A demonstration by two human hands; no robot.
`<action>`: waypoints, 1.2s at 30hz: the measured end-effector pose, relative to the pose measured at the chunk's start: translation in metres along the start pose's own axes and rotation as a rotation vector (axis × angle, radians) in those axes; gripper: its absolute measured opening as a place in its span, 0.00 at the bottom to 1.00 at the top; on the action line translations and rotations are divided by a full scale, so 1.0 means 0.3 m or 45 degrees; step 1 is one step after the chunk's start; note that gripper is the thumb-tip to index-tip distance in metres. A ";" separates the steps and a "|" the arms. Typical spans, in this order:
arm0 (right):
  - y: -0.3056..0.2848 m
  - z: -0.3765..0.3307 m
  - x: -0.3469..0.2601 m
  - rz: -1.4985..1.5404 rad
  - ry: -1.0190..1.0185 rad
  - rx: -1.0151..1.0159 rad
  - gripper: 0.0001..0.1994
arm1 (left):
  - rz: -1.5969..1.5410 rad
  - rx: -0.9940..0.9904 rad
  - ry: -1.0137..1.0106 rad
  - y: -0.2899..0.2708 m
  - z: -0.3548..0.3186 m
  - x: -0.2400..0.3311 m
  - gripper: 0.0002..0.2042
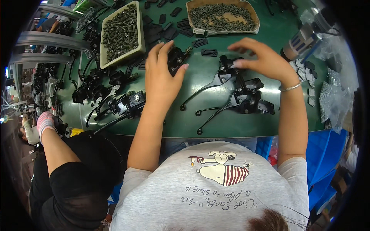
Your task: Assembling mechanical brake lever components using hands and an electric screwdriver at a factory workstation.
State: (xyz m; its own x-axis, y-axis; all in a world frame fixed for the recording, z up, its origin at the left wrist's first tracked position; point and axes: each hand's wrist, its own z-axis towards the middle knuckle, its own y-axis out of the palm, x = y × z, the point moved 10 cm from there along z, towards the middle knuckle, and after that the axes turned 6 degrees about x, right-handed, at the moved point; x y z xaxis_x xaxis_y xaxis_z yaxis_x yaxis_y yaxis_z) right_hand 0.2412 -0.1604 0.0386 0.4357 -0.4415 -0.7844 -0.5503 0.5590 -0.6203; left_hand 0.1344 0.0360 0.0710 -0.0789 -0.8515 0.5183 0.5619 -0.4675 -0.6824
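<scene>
Left hand (162,75) seemingly touches black part (176,57), right hand (268,62) beside lever (213,83).

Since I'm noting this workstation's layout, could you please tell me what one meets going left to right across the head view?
Co-worker's striped gloved hand, cream bin, left hand, right hand, clear plastic wrap.

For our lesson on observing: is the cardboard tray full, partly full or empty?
Partly full: screws lie in the tray, but bare brown bottom shows among them.
</scene>
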 end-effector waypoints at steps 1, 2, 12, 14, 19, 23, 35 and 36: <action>-0.013 0.026 -0.019 0.007 -0.017 0.080 0.19 | -0.074 -0.034 -0.183 0.018 0.000 -0.061 0.20; -0.001 0.051 -0.030 0.006 -0.021 0.079 0.19 | -0.072 -0.031 -0.184 0.021 0.002 -0.074 0.20; 0.233 0.166 -0.018 -0.610 0.025 -0.414 0.15 | -0.339 -0.517 -0.351 0.088 -0.048 -0.129 0.26; 0.238 0.138 -0.011 -0.496 0.065 -0.552 0.15 | -0.381 -0.551 -0.316 0.096 -0.051 -0.115 0.26; 0.074 0.107 0.001 -0.411 0.132 -0.206 0.13 | -0.441 -0.640 -0.267 0.148 -0.052 -0.048 0.26; 0.078 0.004 0.039 -0.244 0.249 -0.332 0.13 | -0.386 -0.572 -0.251 0.171 -0.045 -0.025 0.25; 0.104 -0.033 -0.024 -0.291 0.185 -0.480 0.10 | -0.545 -0.633 -0.050 0.395 0.090 0.126 0.22; 0.110 -0.036 -0.028 -0.343 0.177 -0.466 0.09 | -0.612 -0.684 -0.033 0.425 0.090 0.153 0.21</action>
State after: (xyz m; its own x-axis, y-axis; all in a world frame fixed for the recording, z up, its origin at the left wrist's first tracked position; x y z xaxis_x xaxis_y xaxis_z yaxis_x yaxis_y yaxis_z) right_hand 0.2117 -0.1459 0.0247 0.5118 -0.6404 -0.5727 -0.6565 0.1384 -0.7415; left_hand 0.2246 -0.0563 0.0218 -0.1921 -0.5193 0.8327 -0.0130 -0.8471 -0.5313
